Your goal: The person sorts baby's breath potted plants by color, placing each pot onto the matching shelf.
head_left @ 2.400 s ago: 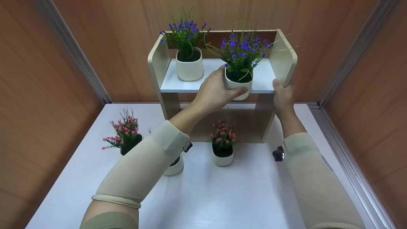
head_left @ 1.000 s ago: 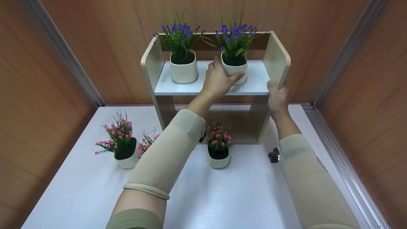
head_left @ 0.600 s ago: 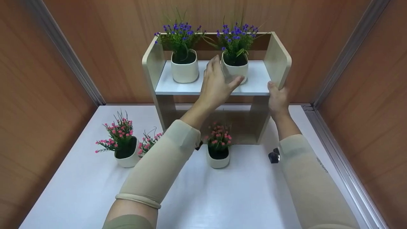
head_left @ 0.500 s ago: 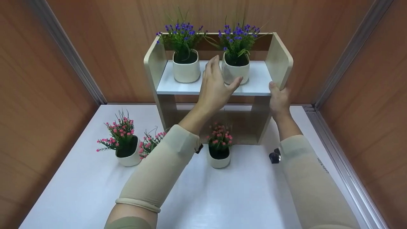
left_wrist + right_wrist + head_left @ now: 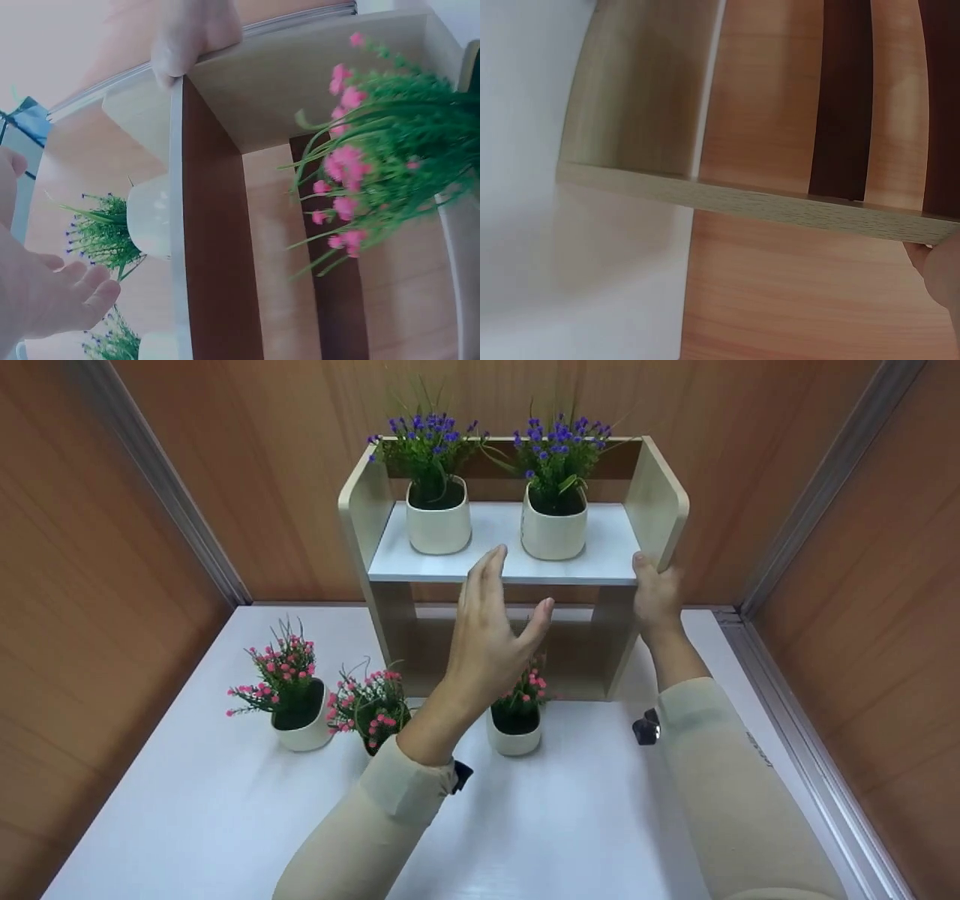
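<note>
Two white pots with purple flowers stand on the upper board of a small wooden shelf (image 5: 360, 532): one left (image 5: 439, 529), one right (image 5: 553, 536). My left hand (image 5: 484, 637) hangs in front of the shelf, below the upper board's front edge, fingers extended and thumb apart, holding nothing. In the left wrist view its fingers (image 5: 82, 289) show at the left, apart from the pots. My right hand (image 5: 658, 592) grips the shelf's right side panel, thumb at the front; its other fingers are mostly hidden. The right wrist view shows that panel's edge (image 5: 780, 210) with part of the hand.
Three white pots with pink flowers stand on the white table (image 5: 187, 810): one at left (image 5: 300, 727), one partly behind my left forearm (image 5: 371, 709), one before the shelf's lower opening (image 5: 516, 735). Wooden walls (image 5: 112, 547) enclose the table at back and sides.
My left hand set the right purple-flower pot down on the upper board, let go, and drew back down and toward me. My right hand stayed on the shelf's side panel.
</note>
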`<state>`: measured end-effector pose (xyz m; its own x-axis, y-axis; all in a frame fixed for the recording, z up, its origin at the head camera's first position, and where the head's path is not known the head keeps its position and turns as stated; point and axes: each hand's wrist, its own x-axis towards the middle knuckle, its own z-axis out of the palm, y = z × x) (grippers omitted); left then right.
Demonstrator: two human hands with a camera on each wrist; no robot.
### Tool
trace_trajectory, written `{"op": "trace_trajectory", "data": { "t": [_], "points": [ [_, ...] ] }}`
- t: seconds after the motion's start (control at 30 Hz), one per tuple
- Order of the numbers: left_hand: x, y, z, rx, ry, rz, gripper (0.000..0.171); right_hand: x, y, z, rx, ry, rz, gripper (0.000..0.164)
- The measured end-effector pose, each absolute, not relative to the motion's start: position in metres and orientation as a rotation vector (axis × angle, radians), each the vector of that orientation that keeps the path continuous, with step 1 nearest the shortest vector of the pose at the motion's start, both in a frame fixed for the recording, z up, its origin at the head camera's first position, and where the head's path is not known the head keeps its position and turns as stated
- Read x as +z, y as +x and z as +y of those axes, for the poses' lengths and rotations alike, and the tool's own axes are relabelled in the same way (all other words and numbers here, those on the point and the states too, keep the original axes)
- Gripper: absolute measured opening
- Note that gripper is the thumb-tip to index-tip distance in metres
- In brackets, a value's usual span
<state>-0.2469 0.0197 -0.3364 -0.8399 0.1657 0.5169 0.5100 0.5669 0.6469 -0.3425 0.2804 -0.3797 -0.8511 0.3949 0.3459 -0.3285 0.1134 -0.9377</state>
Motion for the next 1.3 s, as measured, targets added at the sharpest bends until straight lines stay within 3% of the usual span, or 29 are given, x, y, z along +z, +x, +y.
{"op": "trace_trajectory", "data": {
  "t": [0.23,0.63,0.97,1.3],
  "points": [
    [-0.38,-0.231,0.007,-1.114,-0.555,-2.416,0.087,-0.38,-0.342,0.279,1.771,-0.052,-1.861,0.068],
    [-0.461,-0.21,-0.022,-1.234,-0.299,-2.663,0.119,-0.38,-0.342,0.279,1.857,0.02,-1.866,0.059],
    [-0.495,-0.2,-0.022,-1.249,-0.241,-2.765,0.125,-0.378,-0.343,0.284,1.886,-0.025,-1.9,0.063],
    [-0.52,-0.212,-0.01,-1.347,-0.269,-2.916,0.134,-0.379,-0.343,0.283,1.858,-0.025,-1.901,0.063]
  ]
}}
